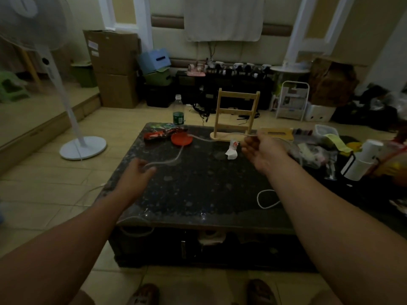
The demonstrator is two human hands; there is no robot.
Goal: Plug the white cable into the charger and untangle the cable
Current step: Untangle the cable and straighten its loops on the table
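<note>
Cable (176,158) across the table (198,194), over the disc (182,139), rack (236,115) behind, bottle (178,112) beyond the far edge

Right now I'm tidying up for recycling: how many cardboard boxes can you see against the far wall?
2, stacked left of the blue bin: the upper cardboard box sits on the lower cardboard box. Clutter at the right may hide more.

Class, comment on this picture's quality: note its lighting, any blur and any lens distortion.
Head view: dim, yellowish light leaves the dark table murky; motion blur smears the white cable between the left hand and right hand; the wide lens bends the fan pole at the left edge.
</note>
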